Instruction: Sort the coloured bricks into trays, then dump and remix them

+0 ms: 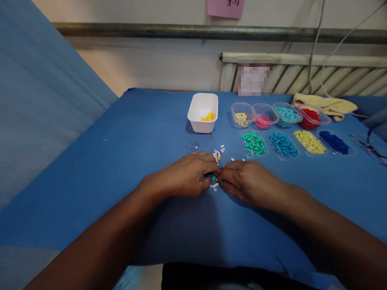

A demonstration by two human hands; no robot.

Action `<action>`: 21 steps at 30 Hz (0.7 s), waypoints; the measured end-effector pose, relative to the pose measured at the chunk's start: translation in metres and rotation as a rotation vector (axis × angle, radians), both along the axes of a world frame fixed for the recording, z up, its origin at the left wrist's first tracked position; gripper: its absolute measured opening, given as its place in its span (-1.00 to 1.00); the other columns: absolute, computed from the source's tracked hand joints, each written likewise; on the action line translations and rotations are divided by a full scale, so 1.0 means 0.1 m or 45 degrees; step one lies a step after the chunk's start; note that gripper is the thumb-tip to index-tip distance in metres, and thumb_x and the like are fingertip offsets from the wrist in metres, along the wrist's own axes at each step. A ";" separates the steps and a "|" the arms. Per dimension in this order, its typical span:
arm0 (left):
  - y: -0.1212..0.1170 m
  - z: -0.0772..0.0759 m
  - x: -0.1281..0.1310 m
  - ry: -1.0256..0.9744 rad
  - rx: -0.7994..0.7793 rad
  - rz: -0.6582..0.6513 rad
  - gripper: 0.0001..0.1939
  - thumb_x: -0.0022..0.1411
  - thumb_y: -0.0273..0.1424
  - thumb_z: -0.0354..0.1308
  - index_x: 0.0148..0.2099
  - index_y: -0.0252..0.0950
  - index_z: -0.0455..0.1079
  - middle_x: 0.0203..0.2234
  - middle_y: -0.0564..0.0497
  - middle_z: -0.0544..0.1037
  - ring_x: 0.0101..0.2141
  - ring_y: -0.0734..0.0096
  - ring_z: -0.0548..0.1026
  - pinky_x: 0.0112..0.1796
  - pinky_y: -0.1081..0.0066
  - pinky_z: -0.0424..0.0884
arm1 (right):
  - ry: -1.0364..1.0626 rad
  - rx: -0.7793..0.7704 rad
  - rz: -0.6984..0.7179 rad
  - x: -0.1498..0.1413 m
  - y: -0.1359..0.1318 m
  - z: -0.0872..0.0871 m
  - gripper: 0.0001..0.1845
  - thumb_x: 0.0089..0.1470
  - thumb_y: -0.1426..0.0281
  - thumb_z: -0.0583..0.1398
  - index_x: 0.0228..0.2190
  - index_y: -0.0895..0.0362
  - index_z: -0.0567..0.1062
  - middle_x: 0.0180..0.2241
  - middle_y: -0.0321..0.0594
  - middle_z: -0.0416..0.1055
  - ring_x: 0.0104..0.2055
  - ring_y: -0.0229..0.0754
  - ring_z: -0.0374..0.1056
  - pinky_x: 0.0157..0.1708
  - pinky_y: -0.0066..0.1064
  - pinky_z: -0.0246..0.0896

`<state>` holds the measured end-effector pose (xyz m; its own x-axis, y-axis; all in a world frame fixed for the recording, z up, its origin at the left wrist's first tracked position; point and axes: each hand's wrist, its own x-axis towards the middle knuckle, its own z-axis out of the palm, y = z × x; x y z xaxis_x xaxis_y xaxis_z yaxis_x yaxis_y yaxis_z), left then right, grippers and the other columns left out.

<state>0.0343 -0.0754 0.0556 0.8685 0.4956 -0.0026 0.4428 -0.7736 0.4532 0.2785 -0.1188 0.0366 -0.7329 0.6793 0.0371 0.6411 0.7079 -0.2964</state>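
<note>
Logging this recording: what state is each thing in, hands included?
Left hand: fingers bent, by a green piece; grip unclear.
Right hand: fingers bent, close to the left hand; grip unclear.
White pieces: loose, scattered about the hands.
White tub: upright, open, some yellow pieces inside.
Eight clear containers: uncovered, each holding coloured pieces.
Yellow cloth: lying rumpled.
Glasses: lying near the right edge of view.

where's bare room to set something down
Mostly bare: the blue cloth between the left hand and the curtain, and a patch between the right hand and the glasses. Crowded: loose pieces between the hands, and the plastic tubs in two rows.
</note>
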 end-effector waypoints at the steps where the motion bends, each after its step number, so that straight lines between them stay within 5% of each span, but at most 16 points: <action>1: 0.00 0.00 0.00 0.008 -0.003 -0.001 -0.83 0.41 -0.47 0.20 -0.04 -0.21 0.60 -0.16 -0.02 0.63 -0.08 0.19 0.56 0.00 0.23 0.40 | 0.003 0.003 0.005 0.00 0.00 0.00 -0.77 0.51 0.41 0.16 -0.18 0.15 0.62 -0.25 -0.13 0.62 -0.26 -0.13 0.50 -0.27 -0.32 0.24; 7: 0.00 0.00 0.01 0.032 -0.007 0.045 -0.90 0.39 -0.44 0.26 -0.07 -0.22 0.56 -0.14 -0.02 0.63 -0.09 0.18 0.56 -0.01 0.21 0.41 | 0.210 0.082 -0.016 0.14 0.11 0.00 -0.78 0.50 0.41 0.17 -0.08 0.11 0.65 -0.20 -0.15 0.65 -0.19 -0.12 0.57 -0.19 -0.34 0.35; 15: -0.02 -0.04 0.02 0.065 -0.013 0.075 -0.80 0.37 -0.50 0.20 -0.01 -0.22 0.58 -0.09 -0.03 0.67 -0.05 0.18 0.59 0.06 0.20 0.41 | 0.146 0.346 -0.660 0.88 0.53 0.06 -0.72 0.39 0.30 0.19 -0.11 0.09 0.71 -0.13 -0.06 0.72 -0.16 0.04 0.61 -0.18 -0.19 0.40; 21: -0.03 -0.05 0.04 0.054 0.019 0.101 -0.77 0.34 -0.54 0.16 -0.03 -0.21 0.56 -0.10 -0.02 0.69 -0.07 0.20 0.60 0.07 0.20 0.41 | -0.115 0.260 -0.590 0.98 0.58 0.03 -0.73 0.35 0.34 0.17 -0.19 0.06 0.70 -0.20 -0.12 0.70 -0.23 -0.02 0.56 -0.28 -0.28 0.25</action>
<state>0.0385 -0.0786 0.0509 0.8260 0.5628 -0.0305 0.5211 -0.7420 0.4217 0.3769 -0.0613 0.0394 -0.3632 0.9190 0.1534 0.9178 0.3812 -0.1111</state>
